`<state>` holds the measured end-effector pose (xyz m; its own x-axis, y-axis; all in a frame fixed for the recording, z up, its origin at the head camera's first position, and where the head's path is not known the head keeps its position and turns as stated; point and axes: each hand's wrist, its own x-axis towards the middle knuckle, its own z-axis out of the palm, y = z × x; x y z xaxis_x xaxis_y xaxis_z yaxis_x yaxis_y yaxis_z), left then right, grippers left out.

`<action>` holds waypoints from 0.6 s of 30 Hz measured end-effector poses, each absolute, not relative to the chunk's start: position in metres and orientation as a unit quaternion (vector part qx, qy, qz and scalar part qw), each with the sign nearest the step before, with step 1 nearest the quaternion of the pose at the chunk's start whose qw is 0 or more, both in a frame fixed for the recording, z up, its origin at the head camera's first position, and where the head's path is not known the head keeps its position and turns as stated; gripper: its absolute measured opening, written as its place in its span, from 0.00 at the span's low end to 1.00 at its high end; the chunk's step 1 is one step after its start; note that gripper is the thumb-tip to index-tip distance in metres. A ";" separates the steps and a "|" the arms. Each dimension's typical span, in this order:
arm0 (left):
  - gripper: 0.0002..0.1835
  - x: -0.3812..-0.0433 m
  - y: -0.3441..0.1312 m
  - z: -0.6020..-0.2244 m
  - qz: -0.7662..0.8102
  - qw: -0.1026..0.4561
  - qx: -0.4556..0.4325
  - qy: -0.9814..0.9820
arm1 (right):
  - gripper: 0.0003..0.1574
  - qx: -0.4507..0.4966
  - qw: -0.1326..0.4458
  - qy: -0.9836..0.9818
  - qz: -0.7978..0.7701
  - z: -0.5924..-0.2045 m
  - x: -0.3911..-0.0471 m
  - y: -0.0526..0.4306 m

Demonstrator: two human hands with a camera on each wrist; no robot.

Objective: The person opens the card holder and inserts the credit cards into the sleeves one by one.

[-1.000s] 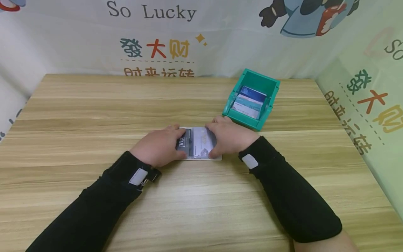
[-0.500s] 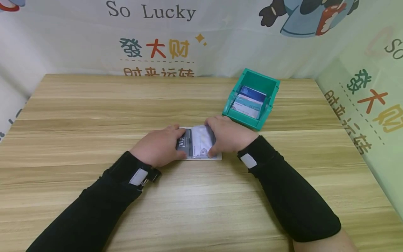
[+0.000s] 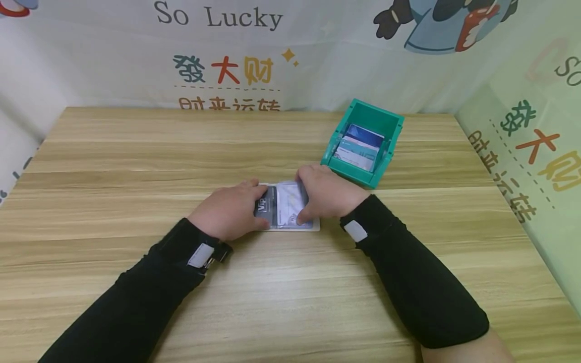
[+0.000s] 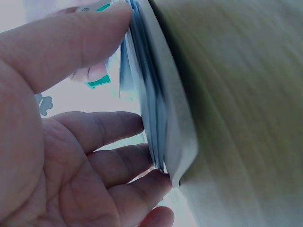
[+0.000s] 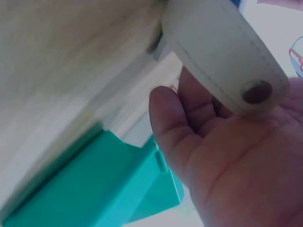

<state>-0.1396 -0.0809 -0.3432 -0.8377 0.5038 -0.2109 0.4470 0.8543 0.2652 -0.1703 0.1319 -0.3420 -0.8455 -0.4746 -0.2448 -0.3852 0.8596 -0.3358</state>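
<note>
A card holder (image 3: 313, 227) with a pale cover and clear sleeves lies flat on the table. Its left part shows a grey card (image 3: 268, 205) marked "Vip", and its right part a whitish card (image 3: 288, 204). My left hand (image 3: 229, 209) grips the left end between thumb and fingers; the left wrist view shows the stacked sleeves (image 4: 154, 104) edge-on against them. From the right, my right hand (image 3: 331, 191) holds the sleeves by their near and far edges. A cream snap strap (image 5: 227, 52) reaches over its palm in the right wrist view.
A green bin (image 3: 348, 175) stands just beyond my right hand, tilted on the wooden table (image 3: 181, 146). Several cards (image 3: 359, 151) lie inside it. A printed cloth (image 3: 317, 60) hangs behind the table and along its right side.
My right hand has shifted slightly left and away from me, with the whitish card moving a little left too. More of the holder's right end shows. My left hand stays put.
</note>
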 end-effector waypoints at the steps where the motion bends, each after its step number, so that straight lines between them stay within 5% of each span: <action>1: 0.41 -0.140 -0.081 -0.343 0.103 0.137 0.250 0.953 | 0.47 -0.225 0.163 0.950 -0.140 -0.342 -0.171 0.132; 18: 0.41 -0.139 -0.080 -0.343 0.094 0.131 0.249 0.955 | 0.38 -0.204 0.169 0.948 -0.174 -0.347 -0.174 0.133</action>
